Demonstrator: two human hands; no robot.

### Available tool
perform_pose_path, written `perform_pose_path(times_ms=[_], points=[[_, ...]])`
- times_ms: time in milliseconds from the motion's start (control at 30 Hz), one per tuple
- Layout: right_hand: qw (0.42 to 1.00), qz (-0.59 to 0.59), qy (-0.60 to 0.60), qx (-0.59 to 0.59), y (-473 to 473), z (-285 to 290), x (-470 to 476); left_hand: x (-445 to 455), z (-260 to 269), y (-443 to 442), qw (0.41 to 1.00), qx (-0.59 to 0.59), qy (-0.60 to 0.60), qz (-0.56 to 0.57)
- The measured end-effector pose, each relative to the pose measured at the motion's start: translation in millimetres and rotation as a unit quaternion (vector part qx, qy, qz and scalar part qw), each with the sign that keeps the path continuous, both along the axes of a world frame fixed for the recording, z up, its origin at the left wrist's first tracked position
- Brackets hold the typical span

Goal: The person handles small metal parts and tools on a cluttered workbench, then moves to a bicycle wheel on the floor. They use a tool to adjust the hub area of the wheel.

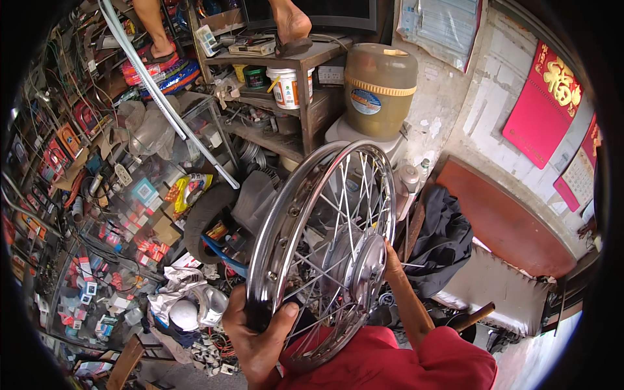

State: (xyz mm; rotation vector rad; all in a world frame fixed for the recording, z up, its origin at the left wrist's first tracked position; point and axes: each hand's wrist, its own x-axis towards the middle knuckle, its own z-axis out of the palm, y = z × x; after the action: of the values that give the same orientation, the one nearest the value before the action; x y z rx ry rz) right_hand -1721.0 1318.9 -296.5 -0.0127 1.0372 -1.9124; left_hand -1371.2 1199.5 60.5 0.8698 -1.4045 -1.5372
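Note:
A chromed, wire-spoked motorcycle wheel rim (292, 214) stands tilted in front of my red shirt, laced to a grey metal hub (368, 268). My left hand (256, 326) grips the rim at its lower left, thumb on the near edge. On the far right side, my right hand (392, 263) holds the wheel at the rim; most of its fingers are hidden behind it. The rim carries no tyre. Bright spokes (347, 195) cross between rim and hub.
Another person's feet (294, 22) stand high up, one on a wooden shelf (321, 56), the other on stacked packets (146, 73). A long metal strip (165, 107) slants down at left. Nearby are a tyre (197, 229), glass cases (63, 302) of boxed parts and a padded bench (497, 282).

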Motion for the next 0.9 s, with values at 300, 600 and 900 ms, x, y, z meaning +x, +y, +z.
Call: perform_pose_path(times_ms=[300,600,900], points=[[0.994,0.033,-0.062,-0.082,-7,-75,12,18,-49,-34,0.994,-0.044,-0.099,-0.019],[0.996,0.025,-0.076,-0.045,-17,-81,29,17,-6,-15,0.997,0.075,0.015,0.006],[0.996,0.027,-0.08,-0.04,-23,-81,31,35,-27,-26,0.997,-0.047,-0.061,0.004]])
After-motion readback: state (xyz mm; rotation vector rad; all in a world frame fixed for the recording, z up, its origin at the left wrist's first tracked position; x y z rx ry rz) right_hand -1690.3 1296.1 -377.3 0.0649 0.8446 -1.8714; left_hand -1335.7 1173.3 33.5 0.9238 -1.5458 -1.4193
